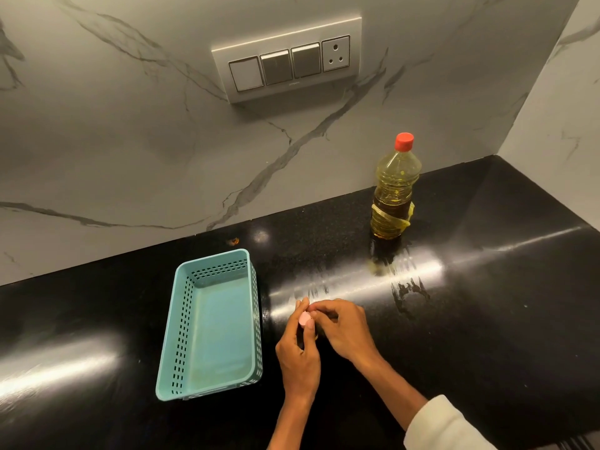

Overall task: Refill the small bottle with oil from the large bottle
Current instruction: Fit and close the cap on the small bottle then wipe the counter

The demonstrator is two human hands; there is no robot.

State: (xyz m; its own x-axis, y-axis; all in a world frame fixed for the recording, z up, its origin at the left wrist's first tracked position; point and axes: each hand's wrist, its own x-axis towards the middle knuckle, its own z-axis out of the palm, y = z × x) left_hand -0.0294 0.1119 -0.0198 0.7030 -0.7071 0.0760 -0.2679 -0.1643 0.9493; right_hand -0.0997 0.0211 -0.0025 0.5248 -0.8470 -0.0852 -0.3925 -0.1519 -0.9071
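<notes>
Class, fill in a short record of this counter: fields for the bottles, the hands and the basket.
large bottle: upright by the wall, red cap on, oil inside
pink cap: pinched by the left hand
right hand: curled, touching the pink cap
small bottle: hidden behind the hands
basket: teal, empty, on the counter left of the hands
</notes>
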